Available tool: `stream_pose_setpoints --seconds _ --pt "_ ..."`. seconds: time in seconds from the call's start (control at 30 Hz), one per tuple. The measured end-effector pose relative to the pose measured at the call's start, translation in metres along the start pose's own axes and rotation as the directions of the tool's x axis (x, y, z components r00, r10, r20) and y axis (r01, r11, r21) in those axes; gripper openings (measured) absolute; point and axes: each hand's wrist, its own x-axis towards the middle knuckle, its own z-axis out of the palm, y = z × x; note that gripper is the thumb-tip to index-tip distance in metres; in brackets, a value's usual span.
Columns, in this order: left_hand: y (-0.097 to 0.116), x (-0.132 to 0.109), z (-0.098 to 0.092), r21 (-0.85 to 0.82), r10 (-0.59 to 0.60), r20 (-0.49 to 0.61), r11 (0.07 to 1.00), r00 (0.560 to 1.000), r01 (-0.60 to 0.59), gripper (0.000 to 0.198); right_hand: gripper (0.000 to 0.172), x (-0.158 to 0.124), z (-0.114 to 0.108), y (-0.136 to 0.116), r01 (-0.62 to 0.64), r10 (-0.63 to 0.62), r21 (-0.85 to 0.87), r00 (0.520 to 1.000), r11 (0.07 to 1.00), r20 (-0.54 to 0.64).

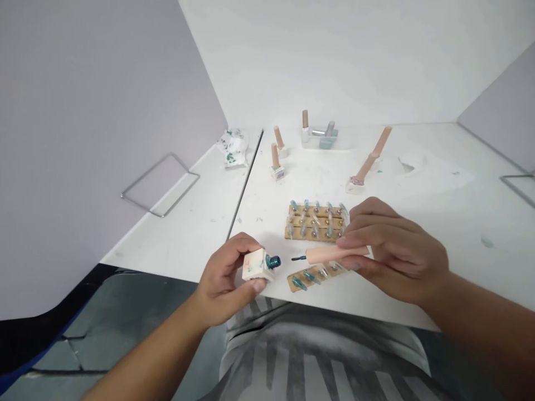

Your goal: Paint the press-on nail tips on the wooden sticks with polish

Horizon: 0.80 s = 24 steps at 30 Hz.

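Your left hand [228, 287] grips small white bottle [253, 265], tilted, uncapped neck facing right, dark teal around rim. Your right hand [397, 250] grips peach brush cap [326, 255], nearly level, dark brush tip [298, 258] pointing at bottle neck, apart from it. Short cardboard strip [314, 271] with teal and clear nail tips on desk [451, 234], near front edge. Larger nail board [309, 236] just beyond. Clear tray [309, 143] farther back.

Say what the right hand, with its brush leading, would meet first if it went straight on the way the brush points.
Probably the dark teal neck of the white bottle in the left hand, though depth is uncertain.
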Motion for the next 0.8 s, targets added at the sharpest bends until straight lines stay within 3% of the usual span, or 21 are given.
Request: stream_pose_setpoints --seconds 0.27,0.8 --pt "0.000 0.002 0.007 -0.034 0.008 0.003 0.999 1.000 -0.008 0.033 0.019 -0.002 0.005 0.000 -0.001 0.003 0.036 0.999 0.999 -0.043" --pt "-0.008 -0.001 0.013 -0.140 -0.046 0.068 0.989 0.997 0.056 0.031 0.015 -0.006 0.011 0.002 -0.067 0.067 0.054 0.998 0.996 0.011"
